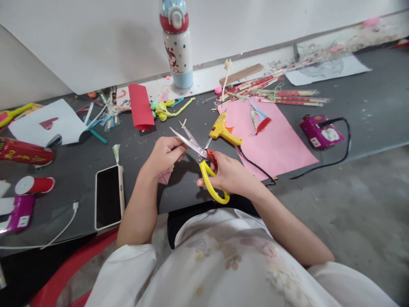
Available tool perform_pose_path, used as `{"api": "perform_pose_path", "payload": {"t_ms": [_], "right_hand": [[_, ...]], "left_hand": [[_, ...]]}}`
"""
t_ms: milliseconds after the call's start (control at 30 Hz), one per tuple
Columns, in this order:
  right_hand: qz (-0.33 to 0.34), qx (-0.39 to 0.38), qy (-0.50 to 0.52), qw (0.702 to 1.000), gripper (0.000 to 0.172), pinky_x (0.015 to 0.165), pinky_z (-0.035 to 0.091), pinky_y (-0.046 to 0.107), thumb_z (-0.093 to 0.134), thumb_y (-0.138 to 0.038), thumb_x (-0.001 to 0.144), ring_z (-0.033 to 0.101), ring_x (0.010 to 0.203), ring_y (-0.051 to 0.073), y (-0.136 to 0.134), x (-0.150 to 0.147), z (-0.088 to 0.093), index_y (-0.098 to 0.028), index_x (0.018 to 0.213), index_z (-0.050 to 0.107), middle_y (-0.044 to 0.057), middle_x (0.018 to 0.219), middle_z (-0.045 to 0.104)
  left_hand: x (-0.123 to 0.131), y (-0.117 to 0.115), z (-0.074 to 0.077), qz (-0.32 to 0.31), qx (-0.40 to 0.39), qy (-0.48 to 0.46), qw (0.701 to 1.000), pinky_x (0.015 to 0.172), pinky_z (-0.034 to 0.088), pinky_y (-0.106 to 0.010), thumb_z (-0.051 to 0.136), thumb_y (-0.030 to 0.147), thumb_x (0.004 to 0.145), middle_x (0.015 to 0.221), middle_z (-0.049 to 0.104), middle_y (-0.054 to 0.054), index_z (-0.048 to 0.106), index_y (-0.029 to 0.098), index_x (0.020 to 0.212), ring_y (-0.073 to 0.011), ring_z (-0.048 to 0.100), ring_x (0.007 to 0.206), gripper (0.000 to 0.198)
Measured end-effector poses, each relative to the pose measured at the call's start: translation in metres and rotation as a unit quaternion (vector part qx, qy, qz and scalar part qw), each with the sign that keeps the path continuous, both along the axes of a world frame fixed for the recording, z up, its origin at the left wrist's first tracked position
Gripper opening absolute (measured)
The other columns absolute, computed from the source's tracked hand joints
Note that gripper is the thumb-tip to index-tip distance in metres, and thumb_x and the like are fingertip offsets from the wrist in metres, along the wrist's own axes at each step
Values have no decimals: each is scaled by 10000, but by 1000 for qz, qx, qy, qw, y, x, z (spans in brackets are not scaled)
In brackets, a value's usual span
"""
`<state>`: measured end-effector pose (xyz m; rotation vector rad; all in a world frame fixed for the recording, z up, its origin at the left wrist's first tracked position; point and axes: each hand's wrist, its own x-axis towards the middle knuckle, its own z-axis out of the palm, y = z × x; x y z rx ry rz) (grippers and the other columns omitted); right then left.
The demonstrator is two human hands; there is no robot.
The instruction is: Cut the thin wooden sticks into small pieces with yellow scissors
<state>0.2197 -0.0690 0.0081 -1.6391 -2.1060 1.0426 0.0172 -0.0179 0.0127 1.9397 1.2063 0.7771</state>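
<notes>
My right hand (230, 172) grips yellow-handled scissors (209, 181), whose silver blades stand apart and point up and left. Something small and red (211, 155) shows by its fingers near the scissors' pivot. Close beside the blades, my left hand (166, 155) has its thumb and fingers pinched together; what it holds is too small to make out. Under that hand lies a small pink piece of paper (164, 175) with dark lines. A yellow glue gun (223, 130) rests just beyond my right hand, its nozzle near the blades.
Pink paper (281, 140) with small tassels (260, 119) lies to the right, near a purple box with a black cord (322, 131). At the back stand a bottle (177, 47) and a folded red paper (141, 106). A phone (109, 197) lies left.
</notes>
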Motion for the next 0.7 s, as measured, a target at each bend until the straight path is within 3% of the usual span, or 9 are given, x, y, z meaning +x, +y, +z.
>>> {"api": "perform_pose_path", "payload": {"t_ms": [200, 333, 533, 700], "right_hand": [[7, -20, 6, 1000, 543, 558, 333, 245, 632, -664, 596, 514, 626, 129, 0, -2, 3, -199, 804, 444, 4, 772, 583], [-7, -30, 22, 999, 477, 541, 317, 238, 559, -657, 683, 488, 574, 110, -1, -3, 6, -205, 749, 424, -17, 702, 567], [0, -12, 0, 1000, 315, 544, 289, 240, 521, -502, 784, 497, 577, 125, 0, -4, 7, -201, 735, 440, 3, 662, 583], [-12, -35, -72, 997, 242, 539, 268, 255, 465, -424, 814, 558, 637, 176, 3, -5, 2, -193, 763, 519, 61, 721, 638]], "left_hand": [[0, -1, 0, -10, -17, -20, 1000, 432, 320, -190, 477, 228, 791, 412, 442, 47, 499, 158, 521, -52, 390, 392, 280], [0, 0, -2, -10, -36, -38, 999, 421, 322, -194, 484, 245, 803, 417, 432, 45, 534, 160, 562, -58, 399, 386, 260], [0, 1, -3, -5, -41, -29, 999, 443, 331, -206, 473, 292, 845, 423, 433, 41, 544, 164, 574, -63, 391, 392, 308], [-2, 4, -1, 39, -3, 0, 999, 435, 296, -206, 471, 370, 867, 409, 408, 42, 573, 155, 607, -64, 369, 399, 353]]}}
